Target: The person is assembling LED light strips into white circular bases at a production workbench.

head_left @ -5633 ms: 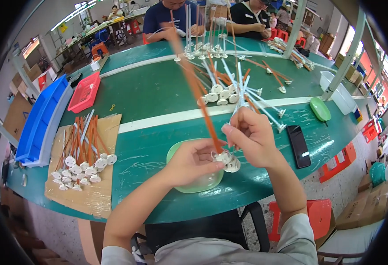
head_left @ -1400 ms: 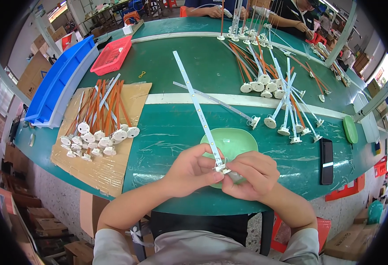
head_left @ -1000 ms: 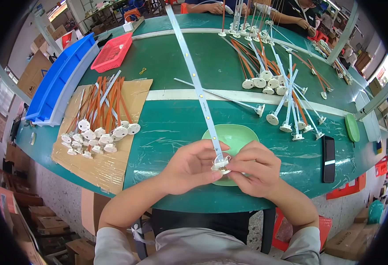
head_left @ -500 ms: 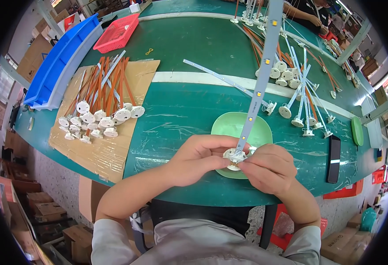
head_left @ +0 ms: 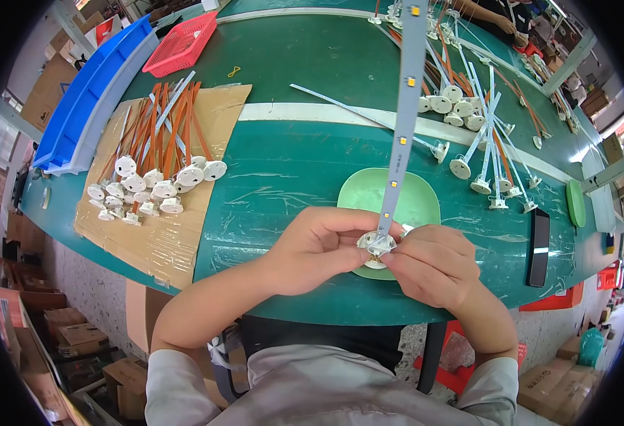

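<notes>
Both hands meet over a light-green tray (head_left: 425, 195), around a round white end cap (head_left: 376, 245) fixed to the lower end of an LED strip (head_left: 397, 153). The strip is pale, dotted with small yellow chips, and rises up and away past the top of the picture. My left hand (head_left: 319, 248) is closed on the cap, with thumb and fingers on its left side. From the right, my right hand (head_left: 436, 263) is pinched at the cap's edge; whatever lies between its fingertips is too small to make out. A small white part shows behind the right fingers.
Finished-looking strips with white caps (head_left: 173, 177) lie heaped on cardboard (head_left: 149, 255) at left. More strips (head_left: 479, 142) lie at right, beside a dark phone (head_left: 538, 248). A blue bin (head_left: 88, 99) and a red basket (head_left: 182, 44) stand far left. A co-worker's hand (head_left: 504, 25) shows far right.
The LED strip stands more upright, its top shifted left. My hands keep their hold on the cap with only slight finger movement. The whole view has shifted a little.
</notes>
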